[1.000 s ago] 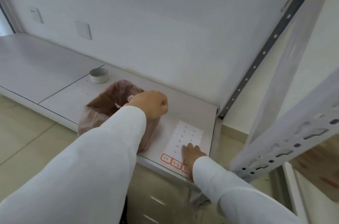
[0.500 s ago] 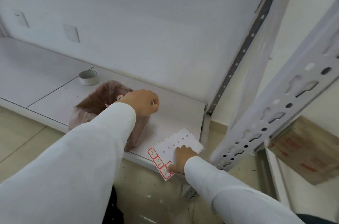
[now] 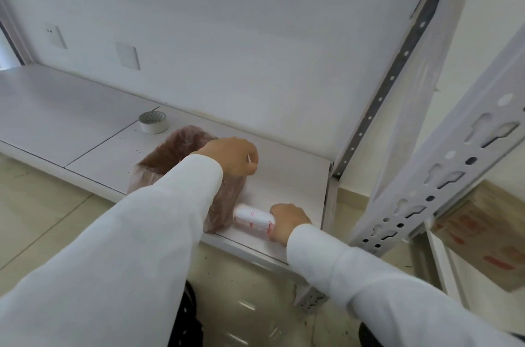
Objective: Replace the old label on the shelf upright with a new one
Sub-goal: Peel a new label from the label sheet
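Observation:
My right hand (image 3: 288, 220) grips one end of a white label sheet (image 3: 251, 217) with red-bordered stickers, lifted and curled just above the front of the low white shelf (image 3: 284, 184). My left hand (image 3: 231, 157) is closed over the rim of a pinkish bag-lined bin (image 3: 170, 156), pinching a small white scrap between its fingertips. The perforated shelf upright (image 3: 443, 176) rises at the right, close to the camera. No label shows on the part of it that I see.
A roll of tape (image 3: 153, 122) stands on the shelf behind the bin. A second slotted upright (image 3: 389, 82) runs up the back right corner. A cardboard box (image 3: 483, 235) lies on the floor at the right. Tiled floor lies below the shelf edge.
My right hand has lifted the label sheet off the shelf and it now curls to the left. My left hand stays closed above the bin. The camera has tilted slightly.

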The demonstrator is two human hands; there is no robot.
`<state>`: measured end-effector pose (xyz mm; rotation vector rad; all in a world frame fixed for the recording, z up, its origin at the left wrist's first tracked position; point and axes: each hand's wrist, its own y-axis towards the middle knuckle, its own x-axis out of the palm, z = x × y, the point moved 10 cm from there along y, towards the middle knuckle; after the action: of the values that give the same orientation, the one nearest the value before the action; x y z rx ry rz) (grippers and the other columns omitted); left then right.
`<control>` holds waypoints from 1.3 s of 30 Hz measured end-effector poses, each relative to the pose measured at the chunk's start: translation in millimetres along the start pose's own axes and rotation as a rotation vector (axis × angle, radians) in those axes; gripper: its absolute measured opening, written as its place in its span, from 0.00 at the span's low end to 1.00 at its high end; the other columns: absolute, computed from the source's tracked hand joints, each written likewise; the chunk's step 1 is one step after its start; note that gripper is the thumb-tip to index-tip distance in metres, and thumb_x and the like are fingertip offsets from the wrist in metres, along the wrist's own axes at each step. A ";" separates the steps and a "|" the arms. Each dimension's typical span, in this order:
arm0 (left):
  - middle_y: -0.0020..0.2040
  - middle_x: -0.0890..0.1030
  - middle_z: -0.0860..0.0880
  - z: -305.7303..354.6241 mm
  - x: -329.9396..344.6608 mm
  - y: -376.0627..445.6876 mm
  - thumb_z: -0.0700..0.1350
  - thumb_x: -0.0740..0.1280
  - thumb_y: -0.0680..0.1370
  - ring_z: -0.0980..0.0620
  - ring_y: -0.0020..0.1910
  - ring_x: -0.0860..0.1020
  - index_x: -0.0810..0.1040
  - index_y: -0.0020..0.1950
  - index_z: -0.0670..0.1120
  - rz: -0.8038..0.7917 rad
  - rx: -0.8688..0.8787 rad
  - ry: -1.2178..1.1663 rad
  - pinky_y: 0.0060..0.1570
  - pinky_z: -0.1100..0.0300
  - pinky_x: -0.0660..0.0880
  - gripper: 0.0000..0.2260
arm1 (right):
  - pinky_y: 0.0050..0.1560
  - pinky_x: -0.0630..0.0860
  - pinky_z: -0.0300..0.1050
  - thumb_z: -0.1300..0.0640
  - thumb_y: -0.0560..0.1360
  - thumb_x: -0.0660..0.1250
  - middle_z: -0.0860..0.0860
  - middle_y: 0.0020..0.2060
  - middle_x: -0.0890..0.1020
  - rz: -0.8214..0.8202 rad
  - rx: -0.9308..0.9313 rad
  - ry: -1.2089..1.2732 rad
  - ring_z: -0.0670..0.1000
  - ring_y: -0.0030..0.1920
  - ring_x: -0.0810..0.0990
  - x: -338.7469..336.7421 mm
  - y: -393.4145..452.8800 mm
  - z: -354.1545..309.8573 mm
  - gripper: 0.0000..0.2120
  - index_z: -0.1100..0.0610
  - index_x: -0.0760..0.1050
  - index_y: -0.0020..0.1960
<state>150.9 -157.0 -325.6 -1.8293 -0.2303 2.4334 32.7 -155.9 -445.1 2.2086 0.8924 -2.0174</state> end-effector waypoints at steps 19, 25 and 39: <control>0.39 0.79 0.52 17.5 -58.5 -26.0 0.45 0.65 0.78 0.52 0.37 0.76 0.77 0.40 0.55 0.419 0.048 -0.878 0.37 0.64 0.72 0.07 | 0.45 0.76 0.41 0.59 0.73 0.68 0.51 0.43 0.82 0.215 -0.090 1.022 0.49 0.41 0.80 -144.4 -65.1 19.2 0.03 0.53 0.79 0.46; 0.58 0.78 0.56 35.3 -68.1 -41.0 0.54 0.68 0.74 0.55 0.57 0.75 0.80 0.57 0.55 0.509 0.116 -0.172 0.57 0.60 0.69 0.12 | 0.47 0.75 0.44 0.60 0.75 0.64 0.55 0.44 0.82 0.303 -0.135 1.038 0.53 0.43 0.79 -156.2 -65.5 16.5 0.06 0.56 0.79 0.47; 0.47 0.86 0.46 47.5 -34.4 -22.2 0.47 0.68 0.76 0.54 0.46 0.82 0.85 0.49 0.44 0.205 0.155 -0.782 0.58 0.57 0.75 0.10 | 0.53 0.73 0.47 0.60 0.80 0.53 0.54 0.52 0.81 0.353 -0.312 0.610 0.54 0.52 0.78 -161.9 -64.6 -5.3 0.12 0.55 0.75 0.55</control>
<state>114.5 -143.9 -276.3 -0.7980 0.1069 3.0827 10.3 -163.2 -272.3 2.5822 0.7050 -0.9898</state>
